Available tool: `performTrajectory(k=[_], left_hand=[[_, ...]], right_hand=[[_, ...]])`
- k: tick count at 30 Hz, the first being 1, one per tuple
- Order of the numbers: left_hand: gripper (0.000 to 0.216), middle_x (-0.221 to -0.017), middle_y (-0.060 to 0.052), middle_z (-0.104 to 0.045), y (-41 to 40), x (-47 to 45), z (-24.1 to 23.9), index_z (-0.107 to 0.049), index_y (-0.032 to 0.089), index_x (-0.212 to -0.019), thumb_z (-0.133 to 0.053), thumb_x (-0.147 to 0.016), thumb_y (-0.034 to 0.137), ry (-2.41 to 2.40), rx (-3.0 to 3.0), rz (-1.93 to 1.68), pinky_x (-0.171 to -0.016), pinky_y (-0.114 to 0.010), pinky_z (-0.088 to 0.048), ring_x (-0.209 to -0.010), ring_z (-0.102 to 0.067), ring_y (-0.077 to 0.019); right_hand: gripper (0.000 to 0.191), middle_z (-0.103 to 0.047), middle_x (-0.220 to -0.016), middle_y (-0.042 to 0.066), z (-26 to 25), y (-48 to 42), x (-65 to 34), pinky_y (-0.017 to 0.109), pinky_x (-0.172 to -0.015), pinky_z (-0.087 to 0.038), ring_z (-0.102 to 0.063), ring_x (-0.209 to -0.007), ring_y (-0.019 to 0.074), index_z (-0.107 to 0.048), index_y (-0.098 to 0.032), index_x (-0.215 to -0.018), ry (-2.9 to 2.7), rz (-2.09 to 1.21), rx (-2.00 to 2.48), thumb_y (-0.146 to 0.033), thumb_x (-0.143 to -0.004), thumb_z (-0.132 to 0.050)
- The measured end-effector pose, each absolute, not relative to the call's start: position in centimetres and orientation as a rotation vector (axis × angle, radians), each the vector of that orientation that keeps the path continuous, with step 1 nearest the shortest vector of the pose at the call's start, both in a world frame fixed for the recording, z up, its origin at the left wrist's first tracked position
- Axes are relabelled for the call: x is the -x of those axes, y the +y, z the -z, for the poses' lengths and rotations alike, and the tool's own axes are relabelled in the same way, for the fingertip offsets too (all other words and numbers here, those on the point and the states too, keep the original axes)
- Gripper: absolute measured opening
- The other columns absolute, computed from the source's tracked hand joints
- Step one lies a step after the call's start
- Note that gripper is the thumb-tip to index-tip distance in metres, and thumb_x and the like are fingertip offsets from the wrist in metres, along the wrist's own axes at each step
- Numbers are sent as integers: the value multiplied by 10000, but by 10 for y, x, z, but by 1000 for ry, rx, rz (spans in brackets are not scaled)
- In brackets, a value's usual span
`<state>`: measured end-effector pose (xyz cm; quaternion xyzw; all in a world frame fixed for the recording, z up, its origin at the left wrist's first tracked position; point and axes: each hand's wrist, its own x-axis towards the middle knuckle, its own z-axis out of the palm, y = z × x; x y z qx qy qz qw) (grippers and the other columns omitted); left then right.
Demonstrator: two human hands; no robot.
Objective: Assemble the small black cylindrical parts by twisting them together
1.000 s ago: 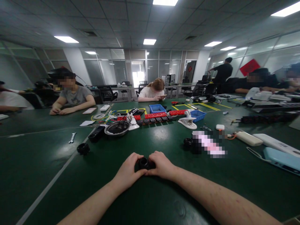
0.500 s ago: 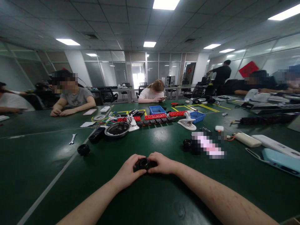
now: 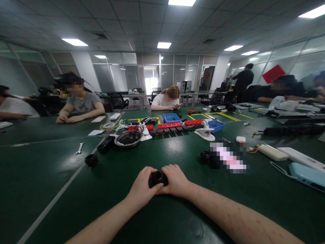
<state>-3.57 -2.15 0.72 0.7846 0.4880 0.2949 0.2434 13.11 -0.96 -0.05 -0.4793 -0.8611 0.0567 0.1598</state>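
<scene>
Between my hands is a black round part (image 3: 157, 176) with a raised collar and a hole facing up, just above or on the green tabletop. My left hand (image 3: 143, 185) wraps its left side, thumb across the near edge. My right hand (image 3: 176, 180) curls round the right side, its thumb by the left thumb. Fingers cover much of the part's outer edge. A similar black piece (image 3: 91, 160) sits alone to the left, and another black piece (image 3: 205, 156) is at the right, beside a blurred-out patch.
A small wrench (image 3: 80, 148) and a metal bowl (image 3: 128, 139) with cables lie ahead on the left. Red and black strips (image 3: 169, 125), blue bins (image 3: 215, 125) and a white clip stand (image 3: 205, 131) are farther off. Power banks (image 3: 273, 152) lie right. Several people sit around.
My right hand has closed in further round the black part, and both thumbs now meet near its front. The part's hole faces up more clearly. The view has shifted slightly.
</scene>
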Motion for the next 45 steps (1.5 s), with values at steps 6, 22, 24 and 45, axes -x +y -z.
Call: performTrajectory(k=[6, 22, 24, 45], left_hand=[[270, -923, -37, -542, -17, 42, -13, -539, 212, -942, -616, -687, 256, 1189, -2193, -784, -777, -347, -415, -892, -507, -221], [252, -880, -19, -537, -24, 35, -8, -527, 190, -868, -639, -647, 233, 1280, -2073, -823, -725, -315, -409, -837, -520, -200], [253, -873, -18, -534, -24, 34, -6, -524, 188, -861, -641, -638, 221, 1301, -2069, -840, -730, -320, -408, -839, -519, -201], [344, -1034, -42, -545, -21, 44, -13, -529, 235, -1069, -598, -733, 253, 1068, -2259, -762, -871, -348, -394, -992, -488, -212]], right_hand=[[443, -544, -877, 32, -1, 2, -145, 300, -731, -358, -481, -829, 188, -560, -178, -912, -2557, -506, 1097, -512, -635, -646], [384, -570, -705, 44, 2, -9, -129, 276, -581, -328, -499, -650, 175, -540, -153, -731, -2492, -160, 1430, -513, -624, -619], [376, -577, -713, 59, 2, -10, -127, 301, -623, -336, -512, -679, 194, -540, -150, -727, -2512, -70, 1453, -510, -637, -605], [350, -569, -888, 21, -6, 6, -155, 292, -748, -361, -489, -844, 183, -583, -192, -953, -2611, -640, 992, -347, -656, -682]])
